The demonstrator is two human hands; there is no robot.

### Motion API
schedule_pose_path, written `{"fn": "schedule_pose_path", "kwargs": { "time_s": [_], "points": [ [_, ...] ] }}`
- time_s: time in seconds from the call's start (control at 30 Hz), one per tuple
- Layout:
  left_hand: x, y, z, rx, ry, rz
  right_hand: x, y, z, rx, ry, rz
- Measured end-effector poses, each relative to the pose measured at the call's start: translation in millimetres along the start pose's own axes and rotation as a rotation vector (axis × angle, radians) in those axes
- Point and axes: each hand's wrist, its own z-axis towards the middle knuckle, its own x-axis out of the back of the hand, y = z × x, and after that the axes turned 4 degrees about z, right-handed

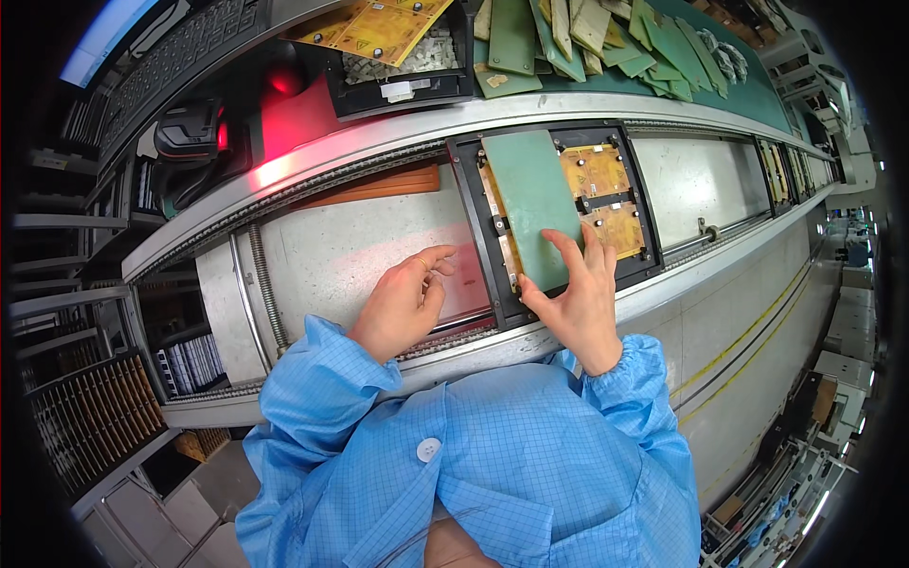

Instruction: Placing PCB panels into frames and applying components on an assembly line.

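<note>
A long, flat green board (532,189) lies over the left part of a black frame (464,204) that holds yellow circuit boards (606,175). My right hand (579,293) grips the near end of the green board, the thumb at its left edge, one finger on top and the others by its right edge. To the left, my left hand (402,298) hovers over the conveyor bed with loosely curled fingers. A gap shows between its thumb and forefinger, and nothing is visible in it.
The frame sits between the metal conveyor rails (379,133). Behind are a pile of green boards (587,43), a black bin (407,90) of small pale parts with yellow panels on top, a scanner (189,133) glowing red and a keyboard (180,66). An orange-brown strip (379,185) lies inside the conveyor.
</note>
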Motion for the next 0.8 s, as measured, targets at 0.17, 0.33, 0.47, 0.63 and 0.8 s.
{"fn": "schedule_pose_path", "kwargs": {
  "time_s": [0.17, 0.33, 0.47, 0.63, 0.8],
  "points": [
    [1, 4, 2, 0.000, -0.001, 0.039, 5, 3, -4, 0.017, -0.017, -0.055],
    [2, 3, 1, -0.035, -0.028, 0.052, 32, 6, 13, 0.145, -0.037, -0.097],
    [1, -4, 6, -0.065, -0.016, 0.043, 44, 26, 37, 0.264, -0.231, -0.121],
    [3, 3, 5, -0.041, 0.004, 0.060, 76, 99, 169, 0.023, 0.025, 0.040],
    [3, -5, -1, -0.086, 0.115, 0.104, 74, 214, 317, -0.477, 0.336, -0.008]
  ]
}}
